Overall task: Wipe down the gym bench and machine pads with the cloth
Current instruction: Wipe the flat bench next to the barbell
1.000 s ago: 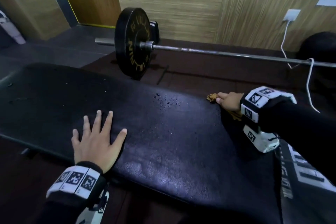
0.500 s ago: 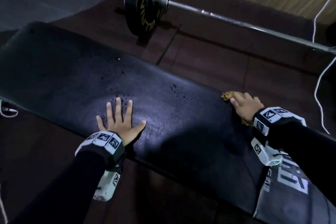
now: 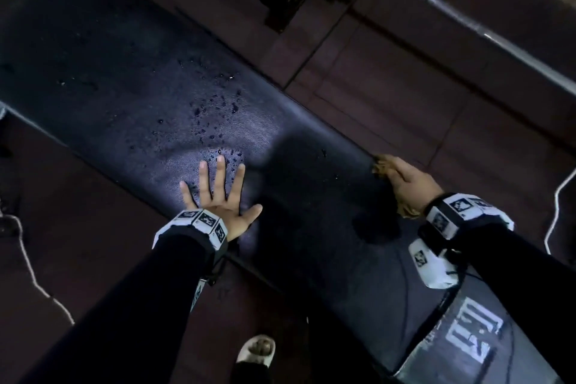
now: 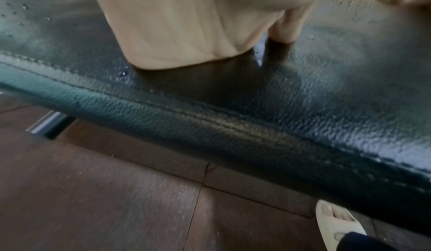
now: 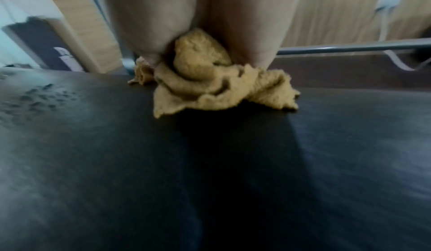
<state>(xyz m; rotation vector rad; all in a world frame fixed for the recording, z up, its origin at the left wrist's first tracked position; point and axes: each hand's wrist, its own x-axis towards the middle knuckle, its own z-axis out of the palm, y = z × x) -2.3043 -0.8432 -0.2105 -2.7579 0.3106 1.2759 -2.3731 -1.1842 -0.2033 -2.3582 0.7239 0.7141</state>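
Plainly, the left hand (image 3: 222,196) lies flat near the near edge of the desk (image 3: 131,78), its grip spread wide, likely to steady the body while wiping. The right hand (image 3: 411,185) bunches the tan cloth (image 5: 210,81) against the desk's far edge, its grip pinching the folds; droplets (image 3: 215,112) between the hands look unwiped.

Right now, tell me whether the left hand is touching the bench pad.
Touching. The head view shows the left hand flat on the bench pad; the left wrist view shows no gap under it.
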